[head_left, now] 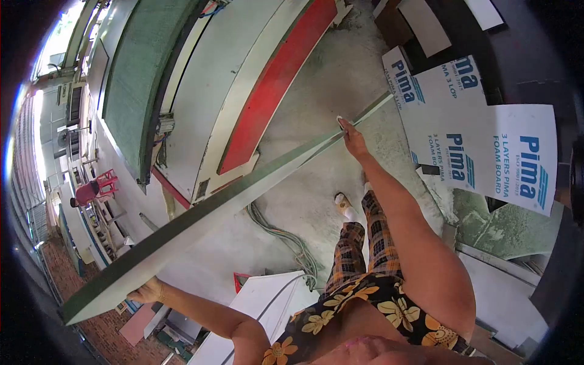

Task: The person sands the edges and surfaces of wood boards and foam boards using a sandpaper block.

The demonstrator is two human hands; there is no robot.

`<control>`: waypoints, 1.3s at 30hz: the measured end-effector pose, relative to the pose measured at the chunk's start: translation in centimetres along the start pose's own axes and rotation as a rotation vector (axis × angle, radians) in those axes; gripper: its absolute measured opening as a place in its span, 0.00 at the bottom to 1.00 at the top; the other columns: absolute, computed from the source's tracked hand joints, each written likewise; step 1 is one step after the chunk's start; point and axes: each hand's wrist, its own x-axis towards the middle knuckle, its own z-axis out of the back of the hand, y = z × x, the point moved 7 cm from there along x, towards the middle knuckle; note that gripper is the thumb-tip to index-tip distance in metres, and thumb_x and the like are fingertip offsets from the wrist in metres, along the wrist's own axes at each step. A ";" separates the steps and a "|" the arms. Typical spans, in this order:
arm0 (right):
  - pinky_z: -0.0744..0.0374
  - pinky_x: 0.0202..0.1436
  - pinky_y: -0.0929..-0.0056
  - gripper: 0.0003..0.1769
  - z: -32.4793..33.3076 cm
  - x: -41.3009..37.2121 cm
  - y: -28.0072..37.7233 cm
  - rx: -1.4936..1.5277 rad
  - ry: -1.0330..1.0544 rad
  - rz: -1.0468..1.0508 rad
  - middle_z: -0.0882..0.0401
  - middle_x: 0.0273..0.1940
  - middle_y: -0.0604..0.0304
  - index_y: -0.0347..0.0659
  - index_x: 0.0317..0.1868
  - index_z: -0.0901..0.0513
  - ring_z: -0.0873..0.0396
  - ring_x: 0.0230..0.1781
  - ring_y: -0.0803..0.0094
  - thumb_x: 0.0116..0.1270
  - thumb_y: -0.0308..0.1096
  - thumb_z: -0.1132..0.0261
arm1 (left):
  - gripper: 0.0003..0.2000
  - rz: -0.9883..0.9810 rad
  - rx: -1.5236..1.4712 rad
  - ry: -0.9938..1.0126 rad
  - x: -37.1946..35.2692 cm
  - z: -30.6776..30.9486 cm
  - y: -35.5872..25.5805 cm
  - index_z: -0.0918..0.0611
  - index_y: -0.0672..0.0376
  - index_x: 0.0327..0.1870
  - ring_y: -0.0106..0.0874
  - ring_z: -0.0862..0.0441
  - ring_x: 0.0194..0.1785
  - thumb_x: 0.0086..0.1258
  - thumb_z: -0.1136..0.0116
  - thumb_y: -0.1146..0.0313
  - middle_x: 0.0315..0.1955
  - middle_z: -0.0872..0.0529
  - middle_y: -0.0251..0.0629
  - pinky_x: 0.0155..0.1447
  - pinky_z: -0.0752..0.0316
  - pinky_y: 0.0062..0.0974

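A long board with a green edge and a pale face (201, 228) runs diagonally across the view, from the lower left up to the upper right. Near its lower left end, my left hand (146, 292) grips the underside, its fingers partly hidden behind the board. Toward the upper right end, my right hand (353, 137) is closed on the board's edge, the thumb and fingers at the rim. The board is held off the floor, tilted, above the floor and beside the machine with a red panel.
A machine with a red strip (277, 85) and a green top (146, 79) stands at upper left. Printed foam boards (474, 140) lie on the right. Coiled hoses (283, 234) rest on the floor. A white panel (267, 304) is at the bottom; a red chair (106, 184) is far left.
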 end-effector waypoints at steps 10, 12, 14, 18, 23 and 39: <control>0.33 0.66 0.62 0.33 -1.6 2.8 -6.2 -0.082 0.196 -0.068 0.36 0.66 0.52 0.51 0.68 0.38 0.35 0.64 0.56 0.61 0.20 0.53 | 0.22 0.151 -0.073 0.191 -1.8 -4.5 3.2 0.22 0.66 0.50 0.58 0.36 0.61 0.57 0.34 0.62 0.54 0.25 0.58 0.68 0.52 0.63; 0.32 0.65 0.61 0.32 -1.8 2.8 -6.1 -0.087 0.191 -0.056 0.35 0.65 0.49 0.51 0.68 0.37 0.33 0.63 0.54 0.62 0.20 0.53 | 0.25 0.118 0.002 0.116 -2.0 -1.0 -0.2 0.24 0.65 0.54 0.55 0.38 0.65 0.56 0.34 0.64 0.58 0.27 0.55 0.69 0.55 0.63; 0.33 0.66 0.64 0.31 -0.6 2.3 -2.9 -0.071 0.216 -0.097 0.35 0.65 0.50 0.47 0.68 0.37 0.33 0.63 0.56 0.63 0.22 0.52 | 0.27 0.058 0.025 0.087 -1.8 -0.3 -0.7 0.27 0.65 0.58 0.53 0.40 0.66 0.56 0.34 0.65 0.62 0.32 0.53 0.69 0.55 0.63; 0.30 0.62 0.63 0.30 1.5 0.2 4.9 0.021 0.086 0.072 0.33 0.64 0.49 0.47 0.67 0.35 0.32 0.62 0.55 0.63 0.19 0.53 | 0.27 0.106 -0.042 0.093 -2.4 -0.1 2.0 0.29 0.67 0.59 0.49 0.39 0.66 0.55 0.39 0.70 0.62 0.32 0.49 0.70 0.49 0.56; 0.33 0.65 0.67 0.30 6.6 -4.0 20.2 0.234 0.051 0.224 0.35 0.65 0.49 0.45 0.66 0.34 0.33 0.63 0.54 0.62 0.17 0.52 | 0.28 0.147 0.164 -0.025 -3.4 -1.2 6.3 0.28 0.67 0.57 0.46 0.34 0.64 0.51 0.40 0.73 0.58 0.28 0.48 0.69 0.43 0.52; 0.29 0.53 0.76 0.25 18.8 -15.4 59.0 0.340 -0.039 0.887 0.20 0.48 0.48 0.35 0.60 0.28 0.23 0.44 0.69 0.61 0.23 0.54 | 0.29 0.264 0.309 -0.027 -6.5 -9.2 12.6 0.32 0.66 0.61 0.40 0.29 0.61 0.57 0.38 0.78 0.56 0.26 0.43 0.67 0.36 0.39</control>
